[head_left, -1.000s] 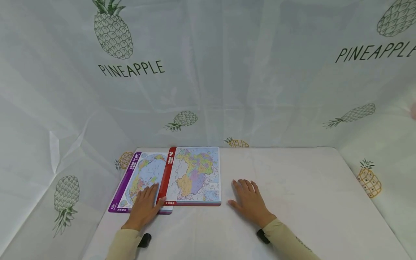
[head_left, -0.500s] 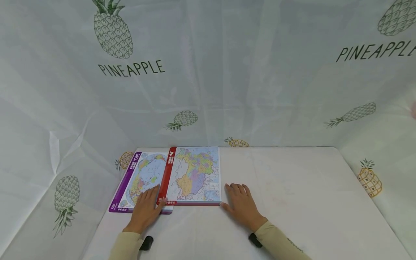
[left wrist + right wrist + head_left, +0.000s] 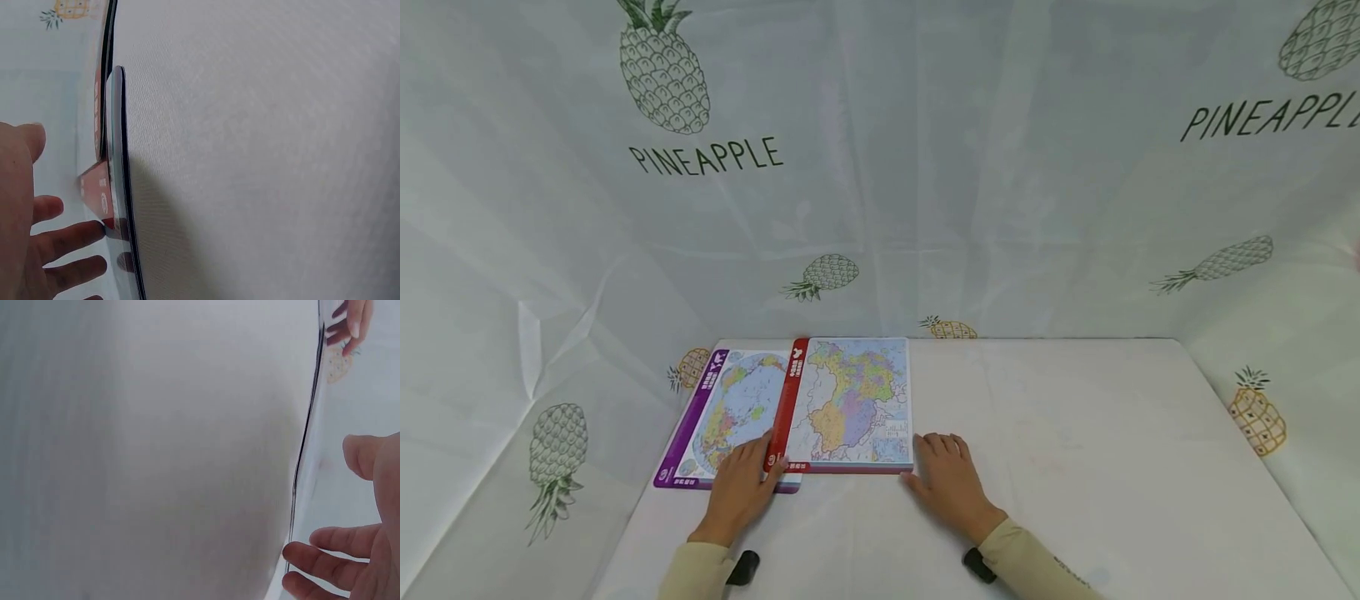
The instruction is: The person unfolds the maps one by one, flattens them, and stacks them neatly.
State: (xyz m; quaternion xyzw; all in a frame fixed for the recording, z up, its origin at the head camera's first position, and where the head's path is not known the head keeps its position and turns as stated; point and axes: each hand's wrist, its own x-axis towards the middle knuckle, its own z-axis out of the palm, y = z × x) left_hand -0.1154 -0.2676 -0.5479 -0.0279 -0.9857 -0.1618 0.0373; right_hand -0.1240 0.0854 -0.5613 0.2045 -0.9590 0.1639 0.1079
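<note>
Two flat map boards lie on the white table, the red-edged map board overlapping the right part of the purple-edged map board. My left hand rests over the purple-edged board's lower part, with the thumb at the red-edged board's front left corner. In the left wrist view, the left fingers are extended beside the boards' edges. My right hand lies by the red-edged board's front right corner, thumb near its front edge. Extended, slightly bent right fingers show in the right wrist view; whether they touch the board cannot be told.
The white table extends to the right of the boards. White cloth printed with pineapples hangs behind and along both sides. Dark wrist cameras sit under both sleeves.
My right hand has moved left and slightly toward me, from apart from the red-edged map board to its front right corner. The left hand has shifted slightly right; both boards stay put.
</note>
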